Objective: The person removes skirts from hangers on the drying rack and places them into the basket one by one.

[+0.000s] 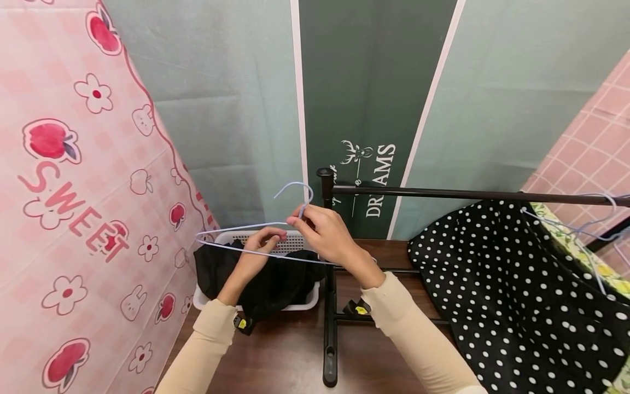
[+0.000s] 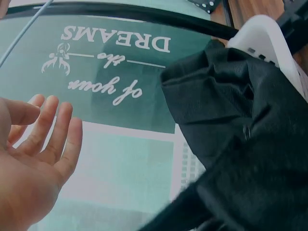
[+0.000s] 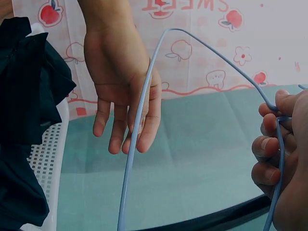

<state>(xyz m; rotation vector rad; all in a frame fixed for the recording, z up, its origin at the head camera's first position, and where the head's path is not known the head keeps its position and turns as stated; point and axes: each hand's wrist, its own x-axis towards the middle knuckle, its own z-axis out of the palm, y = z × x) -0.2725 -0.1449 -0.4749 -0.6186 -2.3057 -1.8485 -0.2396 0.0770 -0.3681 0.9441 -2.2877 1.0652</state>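
Note:
A thin light-blue wire clothes hanger (image 1: 246, 227) is held up in front of the person, hook at the top. The right hand (image 1: 325, 232) pinches its neck just below the hook; the right wrist view shows the fingers curled round the wire (image 3: 129, 163). Close to the long bottom bar is the left hand (image 1: 257, 249), its fingers loosely extended and holding nothing. The left wrist view shows that palm (image 2: 33, 168) open. Below both hands, black clothing (image 1: 275, 284) lies bunched in a white plastic basket (image 1: 300, 307), draping over the front rim.
A black metal clothes rack (image 1: 443, 192) stands to the right, its upright post beside the basket. On it hang a black polka-dot garment (image 1: 492, 273) and more light-blue hangers (image 1: 585, 227). A pink printed curtain (image 1: 98, 191) borders the left side.

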